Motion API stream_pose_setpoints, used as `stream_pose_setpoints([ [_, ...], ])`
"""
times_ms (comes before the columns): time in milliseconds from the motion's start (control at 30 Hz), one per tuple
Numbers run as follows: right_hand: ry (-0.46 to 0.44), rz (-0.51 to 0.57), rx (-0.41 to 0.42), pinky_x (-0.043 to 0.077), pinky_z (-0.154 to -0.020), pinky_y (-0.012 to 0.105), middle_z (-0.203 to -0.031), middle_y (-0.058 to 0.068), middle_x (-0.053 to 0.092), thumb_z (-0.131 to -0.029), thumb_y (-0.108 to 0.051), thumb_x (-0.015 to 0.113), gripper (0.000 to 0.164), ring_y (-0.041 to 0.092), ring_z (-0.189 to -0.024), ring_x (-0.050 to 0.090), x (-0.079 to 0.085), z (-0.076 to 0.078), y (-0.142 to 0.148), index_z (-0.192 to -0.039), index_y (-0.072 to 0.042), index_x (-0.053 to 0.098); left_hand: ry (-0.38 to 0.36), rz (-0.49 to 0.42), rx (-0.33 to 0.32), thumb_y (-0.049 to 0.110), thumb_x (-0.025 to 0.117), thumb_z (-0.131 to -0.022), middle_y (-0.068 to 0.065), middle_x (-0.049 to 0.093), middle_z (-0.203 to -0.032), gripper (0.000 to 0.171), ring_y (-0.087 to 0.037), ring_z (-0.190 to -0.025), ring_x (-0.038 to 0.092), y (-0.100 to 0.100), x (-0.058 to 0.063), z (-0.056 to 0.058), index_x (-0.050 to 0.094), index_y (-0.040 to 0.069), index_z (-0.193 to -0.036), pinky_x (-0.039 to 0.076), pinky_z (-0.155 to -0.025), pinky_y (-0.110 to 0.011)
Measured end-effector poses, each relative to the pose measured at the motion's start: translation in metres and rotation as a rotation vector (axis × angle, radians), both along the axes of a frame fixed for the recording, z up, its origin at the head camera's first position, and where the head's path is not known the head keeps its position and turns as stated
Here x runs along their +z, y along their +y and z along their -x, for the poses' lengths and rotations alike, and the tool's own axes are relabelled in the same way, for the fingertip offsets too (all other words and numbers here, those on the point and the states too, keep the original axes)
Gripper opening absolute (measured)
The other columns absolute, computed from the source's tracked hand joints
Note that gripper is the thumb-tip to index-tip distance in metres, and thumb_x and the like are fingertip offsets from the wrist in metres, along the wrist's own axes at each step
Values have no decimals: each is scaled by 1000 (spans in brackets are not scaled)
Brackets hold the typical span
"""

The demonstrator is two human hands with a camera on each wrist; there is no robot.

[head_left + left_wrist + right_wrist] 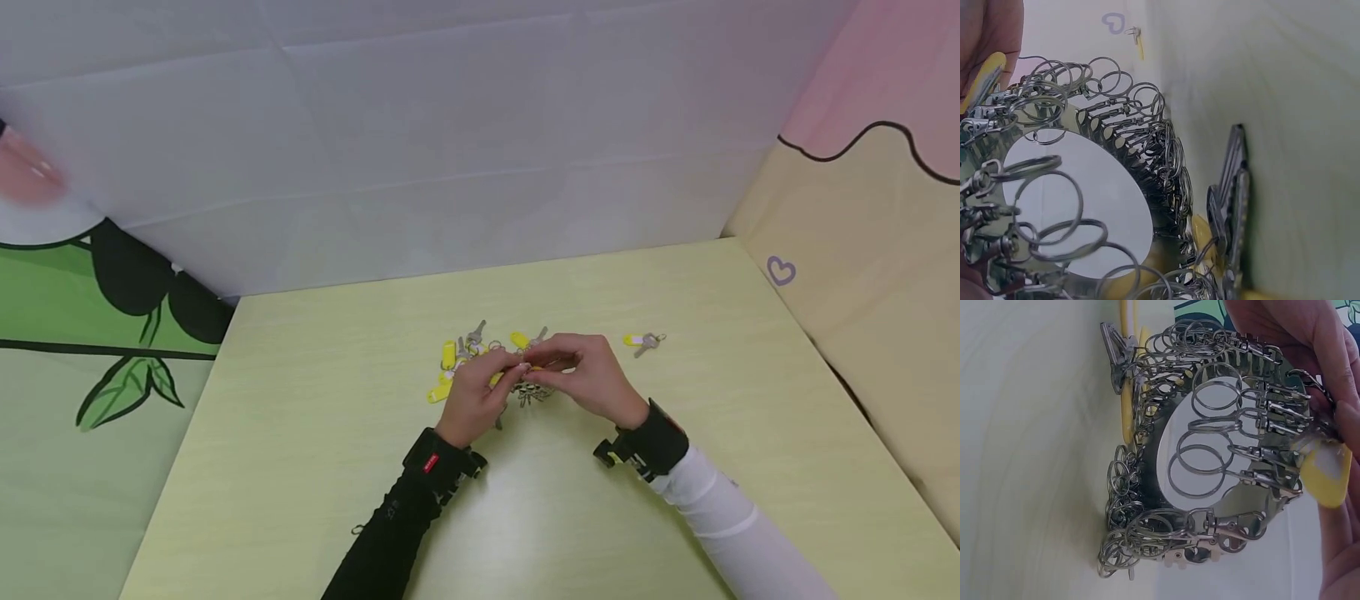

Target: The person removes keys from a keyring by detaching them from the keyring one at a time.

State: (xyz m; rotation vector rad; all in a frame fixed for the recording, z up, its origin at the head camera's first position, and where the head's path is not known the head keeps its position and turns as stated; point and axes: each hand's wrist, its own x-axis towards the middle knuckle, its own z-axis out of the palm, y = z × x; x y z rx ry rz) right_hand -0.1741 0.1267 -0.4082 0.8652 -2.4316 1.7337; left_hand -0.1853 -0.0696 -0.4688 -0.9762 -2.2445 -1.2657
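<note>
My two hands meet over a round metal holder hung with many swivel snap hooks and split rings (1204, 450), low on the table. The right hand (588, 375) pinches a yellow key tag (1327, 478), which sits right at the holder's rim. Beside it, the left hand (474, 396) has its fingertips on one of the snap hooks (1310, 381) at the rim. Keys with yellow tags (448, 354) lie around the holder, partly hidden behind the hands. A dark key (1232, 206) stands out close to the rings in the left wrist view.
A single key with a yellow tag (647, 342) lies apart on the right side of the pale table (300, 467). A white cloth wall (420, 142) rises behind the far edge, with printed panels at left and right.
</note>
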Motion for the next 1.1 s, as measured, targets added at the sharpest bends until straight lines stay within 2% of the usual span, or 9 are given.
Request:
stream_pose_setpoints([
  [167, 94, 0, -23, 62, -69, 43, -96, 16, 75, -77, 3, 78, 25, 17, -86, 71, -4, 1, 0, -101, -2, 75, 0, 7, 12, 9, 65, -93, -5, 68, -82, 5, -11, -72, 54, 0, -1, 0, 68, 7, -96, 55, -63, -38],
  [300, 141, -1, 5, 62, -70, 43, -95, 15, 74, -76, 4, 78, 26, 17, -87, 70, -5, 2, 0, -101, -2, 74, -7, -3, 8, 8, 64, -94, -5, 67, -81, 5, -12, -71, 53, -1, -2, 0, 68, 7, -97, 54, -62, -40],
  [533, 45, -33, 22, 62, -69, 43, -94, 13, 75, -81, -1, 76, 21, 12, -83, 69, -4, 4, 3, -102, -5, 76, -18, -21, -3, 9, 63, -95, -4, 66, -82, 9, -10, -72, 51, 0, -2, 1, 70, 7, -100, 51, -60, -43],
  [733, 74, -6, 2, 62, -68, 40, -96, 15, 76, -77, 4, 78, 26, 14, -83, 71, -9, 5, 3, -102, -3, 75, -18, -4, 4, 9, 64, -94, -4, 67, -82, 6, -10, -73, 54, 1, -4, 0, 68, 7, -97, 54, -61, -40],
  [967, 196, -40, 20, 61, -68, 26, -101, 10, 77, -76, -3, 81, 35, 6, -84, 70, -37, 18, 10, -110, -9, 74, -63, -29, 12, 11, 60, -97, -5, 64, -79, 8, -10, -68, 52, -1, -6, 0, 67, 7, -95, 49, -57, -38],
  [1100, 273, -47, 13, 62, -69, 28, -97, 8, 77, -75, -2, 82, 32, 7, -84, 69, -35, 20, 13, -106, -10, 75, -50, -47, 12, 10, 60, -97, -5, 66, -79, 8, -10, -70, 55, -1, -6, 2, 67, 6, -95, 51, -59, -34],
])
